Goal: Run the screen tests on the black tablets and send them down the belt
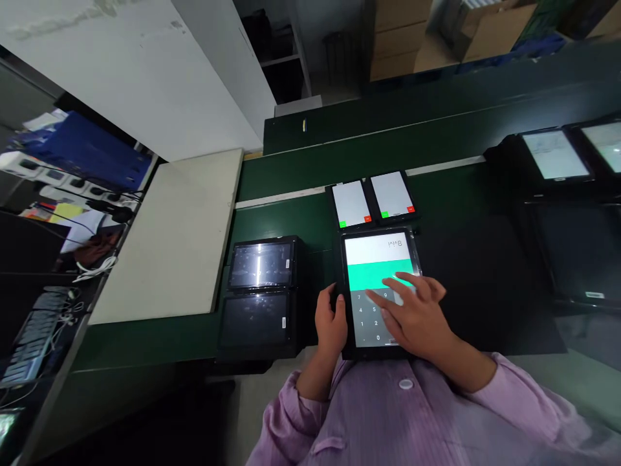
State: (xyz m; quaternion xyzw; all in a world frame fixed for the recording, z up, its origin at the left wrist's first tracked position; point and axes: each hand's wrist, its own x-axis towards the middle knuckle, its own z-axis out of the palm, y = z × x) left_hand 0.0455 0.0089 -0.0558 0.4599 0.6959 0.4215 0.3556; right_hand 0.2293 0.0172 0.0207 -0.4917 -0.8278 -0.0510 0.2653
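A black tablet (376, 259) lies in front of me on the green bench, its screen lit with a white strip, a green band and a number keypad. My left hand (330, 321) is closed around the tablet's left edge. Over the keypad my right hand (412, 310) lies with its fingers stretched out and apart, fingertips touching the screen near the green band.
Two smaller lit tablets (371, 200) lie just beyond the held one. Two dark tablets (259, 291) are stacked to the left beside a pale board (174, 239). More lit tablets (570, 155) stand at the right. Cables and a keyboard (33, 336) crowd the far left.
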